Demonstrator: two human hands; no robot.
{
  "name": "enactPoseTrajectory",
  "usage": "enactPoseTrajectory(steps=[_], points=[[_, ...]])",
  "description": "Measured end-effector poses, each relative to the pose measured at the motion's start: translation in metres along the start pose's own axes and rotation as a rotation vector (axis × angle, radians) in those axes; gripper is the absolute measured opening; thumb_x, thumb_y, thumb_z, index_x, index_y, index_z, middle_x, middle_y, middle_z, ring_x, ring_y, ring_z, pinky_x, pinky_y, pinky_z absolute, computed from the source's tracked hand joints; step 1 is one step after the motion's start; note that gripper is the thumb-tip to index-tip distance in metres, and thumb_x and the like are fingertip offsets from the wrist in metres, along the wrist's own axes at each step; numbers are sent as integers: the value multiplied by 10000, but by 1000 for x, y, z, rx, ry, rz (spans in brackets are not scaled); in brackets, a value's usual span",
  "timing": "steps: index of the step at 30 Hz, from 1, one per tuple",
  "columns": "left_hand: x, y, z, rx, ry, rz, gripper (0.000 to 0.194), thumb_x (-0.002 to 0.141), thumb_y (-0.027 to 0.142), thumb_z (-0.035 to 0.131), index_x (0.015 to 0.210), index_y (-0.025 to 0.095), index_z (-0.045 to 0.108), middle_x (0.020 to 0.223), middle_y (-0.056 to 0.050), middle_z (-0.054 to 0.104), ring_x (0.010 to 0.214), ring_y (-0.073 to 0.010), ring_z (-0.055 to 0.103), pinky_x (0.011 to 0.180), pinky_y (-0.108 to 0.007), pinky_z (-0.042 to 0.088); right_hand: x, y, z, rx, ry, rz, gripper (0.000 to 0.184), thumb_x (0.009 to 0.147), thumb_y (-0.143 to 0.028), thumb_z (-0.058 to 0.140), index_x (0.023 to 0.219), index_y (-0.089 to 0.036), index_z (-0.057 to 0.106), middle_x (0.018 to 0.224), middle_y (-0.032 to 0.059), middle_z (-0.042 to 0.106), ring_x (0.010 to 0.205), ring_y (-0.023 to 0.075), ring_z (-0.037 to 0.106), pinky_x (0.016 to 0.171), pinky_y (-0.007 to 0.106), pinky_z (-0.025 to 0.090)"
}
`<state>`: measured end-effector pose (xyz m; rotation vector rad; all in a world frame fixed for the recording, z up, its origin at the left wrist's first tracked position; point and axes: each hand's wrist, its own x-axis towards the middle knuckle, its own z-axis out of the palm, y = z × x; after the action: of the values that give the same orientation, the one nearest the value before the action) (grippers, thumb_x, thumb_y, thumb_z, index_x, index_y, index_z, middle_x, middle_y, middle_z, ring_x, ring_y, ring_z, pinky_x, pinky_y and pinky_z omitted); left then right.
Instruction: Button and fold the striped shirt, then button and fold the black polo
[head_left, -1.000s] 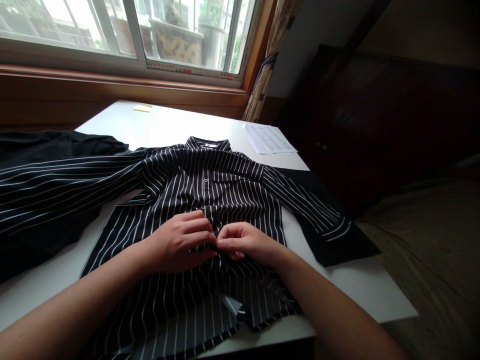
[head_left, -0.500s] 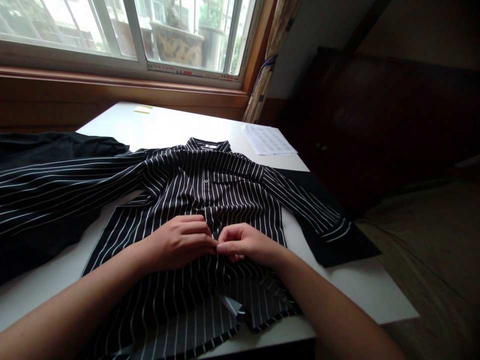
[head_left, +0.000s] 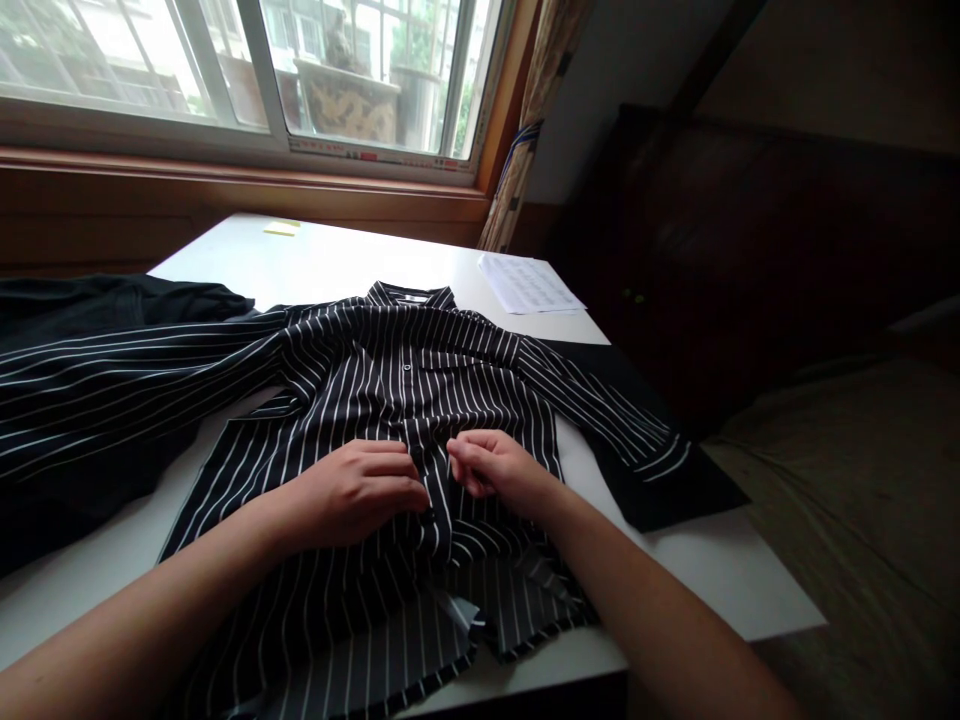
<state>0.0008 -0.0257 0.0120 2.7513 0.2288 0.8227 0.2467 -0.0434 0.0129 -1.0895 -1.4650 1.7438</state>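
My right hand (head_left: 501,468), curled, has parted from my left hand (head_left: 371,492), fingers bent | either's grip: can't tell | shirt (head_left: 382,400) beneath both, on table (head_left: 720,565) | planter (head_left: 346,105) outside holds something dark

- Left forearm (head_left: 172,595): slants in over the table (head_left: 750,575), well left of its near right corner.
- Left hand (head_left: 367,487): back up, fingers loosely bent and pointing right; fingertips partly hidden.
- Right forearm (head_left: 652,595): crosses the table's near edge, left of that corner.
- Right hand (head_left: 499,468): fingers curled, thumb near the forefinger.
- Hands: near each other, not touching.
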Motion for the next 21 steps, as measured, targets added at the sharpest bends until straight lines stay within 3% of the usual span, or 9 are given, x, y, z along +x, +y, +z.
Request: enactPoseTrajectory(steps=[6, 11, 15, 21], points=[[1, -3, -3, -21, 29, -112, 147, 980, 194, 545, 962, 169, 688, 794, -33, 664, 711, -145, 606, 665, -289, 509, 7, 5, -11, -52, 198, -98, 437, 933, -548, 574, 697, -181, 587, 504, -62, 470, 442, 78, 371, 462, 215, 292], [-4, -16, 0, -53, 92, -246, 170, 996, 239, 539, 989, 168, 693, 858, -36, 693, 779, -135, 653, 713, -263, 539, 9, 8, -24, -472, 331, -233, 455, 962, -540, 534, 688, -185, 610, 536, -37, 513, 518, 109, 460, 584, 254, 374], [-6, -26, 5, -73, 67, -402, 164, 993, 283, 549, 1008, 166, 663, 890, -26, 697, 779, -135, 649, 715, -268, 524, 9, 11, -33, -692, 338, -336, 444, 982, -495, 519, 680, -184, 614, 568, -27, 549, 568, 120, 504, 636, 262, 382], [-4, -30, 3, -183, 28, -565, 203, 980, 359, 550, 960, 176, 634, 840, -10, 666, 730, -133, 606, 671, -254, 475, 9, 16, -37, -755, 381, -409, 425, 982, -454, 518, 659, -188, 592, 555, -39, 540, 561, 116, 510, 622, 249, 380]])
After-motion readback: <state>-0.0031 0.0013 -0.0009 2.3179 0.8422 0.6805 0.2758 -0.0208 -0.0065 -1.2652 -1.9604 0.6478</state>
